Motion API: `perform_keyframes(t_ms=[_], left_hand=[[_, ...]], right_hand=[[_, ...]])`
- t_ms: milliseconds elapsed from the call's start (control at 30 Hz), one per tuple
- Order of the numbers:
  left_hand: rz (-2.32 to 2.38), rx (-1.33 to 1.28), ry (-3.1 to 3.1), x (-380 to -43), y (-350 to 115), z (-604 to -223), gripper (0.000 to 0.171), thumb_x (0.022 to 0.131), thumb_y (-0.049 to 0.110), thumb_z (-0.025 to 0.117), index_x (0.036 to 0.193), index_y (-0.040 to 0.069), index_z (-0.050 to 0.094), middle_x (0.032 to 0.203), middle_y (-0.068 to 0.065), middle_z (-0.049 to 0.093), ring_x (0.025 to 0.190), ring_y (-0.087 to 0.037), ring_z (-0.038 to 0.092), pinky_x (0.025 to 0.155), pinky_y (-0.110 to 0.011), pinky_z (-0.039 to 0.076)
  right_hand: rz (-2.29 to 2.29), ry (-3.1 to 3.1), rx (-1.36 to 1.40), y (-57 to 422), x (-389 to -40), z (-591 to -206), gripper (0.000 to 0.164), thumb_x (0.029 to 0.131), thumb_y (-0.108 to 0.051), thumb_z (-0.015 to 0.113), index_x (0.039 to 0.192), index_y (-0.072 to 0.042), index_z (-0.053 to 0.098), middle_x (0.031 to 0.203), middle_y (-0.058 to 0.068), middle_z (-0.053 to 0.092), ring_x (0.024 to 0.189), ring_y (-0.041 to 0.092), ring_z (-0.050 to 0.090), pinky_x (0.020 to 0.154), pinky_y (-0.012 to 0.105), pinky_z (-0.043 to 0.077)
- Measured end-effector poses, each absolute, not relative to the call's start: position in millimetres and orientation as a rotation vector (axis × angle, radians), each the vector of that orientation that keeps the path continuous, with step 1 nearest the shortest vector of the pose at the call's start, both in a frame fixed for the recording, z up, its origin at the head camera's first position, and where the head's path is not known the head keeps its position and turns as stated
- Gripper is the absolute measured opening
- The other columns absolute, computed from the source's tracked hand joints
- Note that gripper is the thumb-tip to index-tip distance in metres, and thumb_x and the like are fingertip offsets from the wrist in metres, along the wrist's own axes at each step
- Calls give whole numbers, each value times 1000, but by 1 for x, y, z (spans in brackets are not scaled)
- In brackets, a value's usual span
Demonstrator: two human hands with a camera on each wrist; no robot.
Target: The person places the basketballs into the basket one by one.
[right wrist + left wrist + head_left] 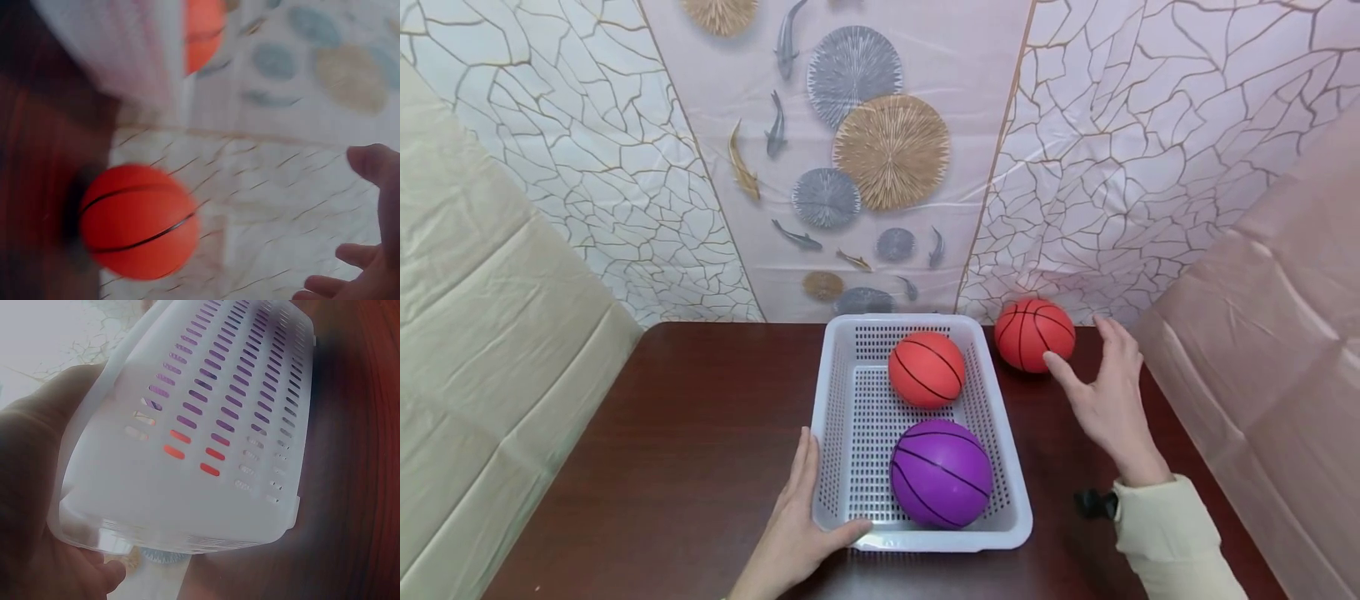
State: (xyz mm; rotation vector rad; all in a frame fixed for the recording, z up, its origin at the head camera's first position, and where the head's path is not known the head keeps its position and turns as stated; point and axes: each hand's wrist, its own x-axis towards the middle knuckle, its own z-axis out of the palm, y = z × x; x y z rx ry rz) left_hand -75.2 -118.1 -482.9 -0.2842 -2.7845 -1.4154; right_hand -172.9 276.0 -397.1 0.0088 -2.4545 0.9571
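A white perforated plastic basket (925,540) stands on the dark table. Inside it lie a purple ball (942,473) with black lines, towards the front, and a red ball (927,369) behind it. My left hand (797,525) holds the basket's near left corner, thumb over the front rim and fingers along the left side. Outside the basket, at its far right, rests another red ball (1034,335), also in the right wrist view as a ball (139,222). Near this ball my right hand (1108,400) is spread, thumb and fingers apart, holding nothing.
The dark brown table (700,442) ends at a patterned cloth wall (891,150) at the back. Padded beige panels stand at the left (482,333) and right (1270,333). A small black object (1094,503) sits by the right cuff.
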Motion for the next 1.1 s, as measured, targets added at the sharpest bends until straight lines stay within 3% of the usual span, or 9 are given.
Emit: perform_keyframes(t_ms=[167,333,733,1100], left_hand=[[-1406,-282,-2785,-76,-118,-483,125,68,64,78,158,18,4,162,11,-7,142,-41,16,103,-69,24],[-1407,-273,-2797,-76,-118,-483,125,67,66,77,158,20,4,162,13,-7,143,-40,16,104,-69,24],[-1400,-252,-2813,-76,-120,-480,125,67,68,76,158,21,3,161,14,-8,142,-41,16,103,-69,24],[-1412,-261,-2812,-75,-121,-482,125,68,66,76,157,24,0,161,15,-8,140,-47,16,99,-75,22]], right_hand=[[1008,-2588,-165,299,-209,-412,99,88,-54,63,156,-8,8,158,22,5,143,43,4,105,73,9],[1027,-2662,-239,314,-237,-426,110,85,-63,60,156,-9,-3,159,23,-5,143,46,-3,103,75,0],[1102,-2736,-354,319,-277,-454,118,81,-69,59,155,-11,-13,158,24,-12,139,54,-6,98,77,16],[1091,-2819,-325,312,-289,-467,123,81,-69,60,153,-3,-12,156,29,-11,137,57,-2,98,75,23]])
